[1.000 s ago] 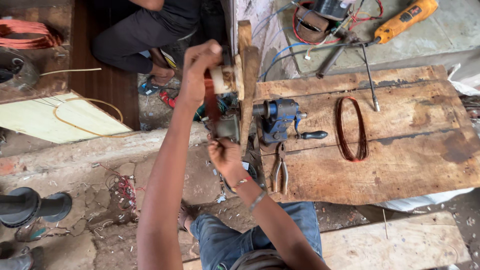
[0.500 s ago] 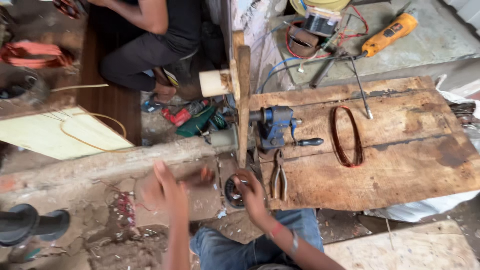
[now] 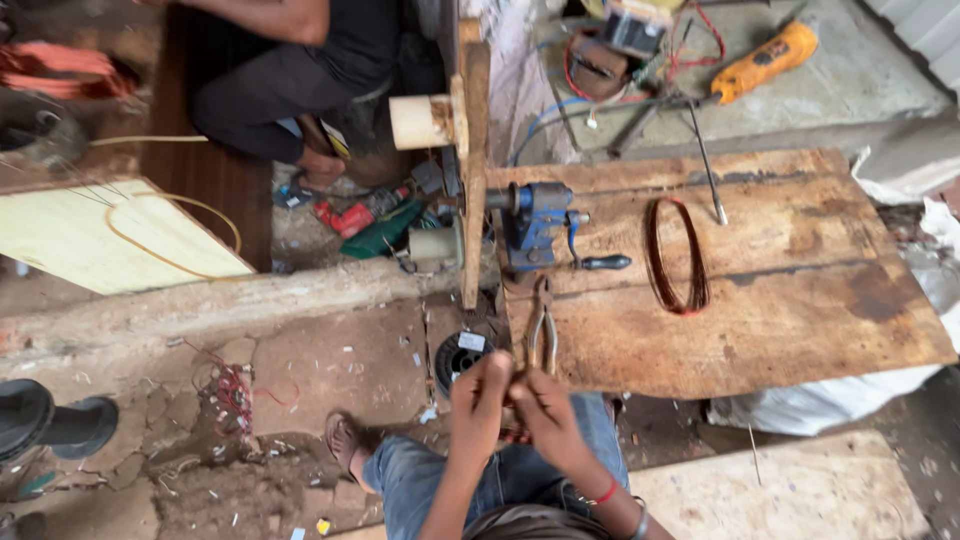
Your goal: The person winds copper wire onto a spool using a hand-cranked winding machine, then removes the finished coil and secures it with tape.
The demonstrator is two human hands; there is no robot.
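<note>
While a worn wooden surface [image 3: 760, 300] fills the right half of the view, its near edge ragged and its left edge just beside an upright wooden board [image 3: 473, 150], a blue hand-crank winder [image 3: 535, 225] is clamped at that left edge with its black handle pointing right. Right of the winder lies a loop of copper wire [image 3: 676, 256], a narrow oval with its long axis running away from the person, with bare wood all round it. Pliers [image 3: 541, 335] lie near the surface's front edge, their long axis also running front to back, handles toward the person. Just off that edge, above the person's denim-clad knees, the left hand [image 3: 480, 410] and right hand [image 3: 548, 418] meet, fingers pinched together at the tips on something too small to make out. A dark wire spool [image 3: 460, 357] sits on the cracked floor just left of the hands. Another seated person is at the top left.
</note>
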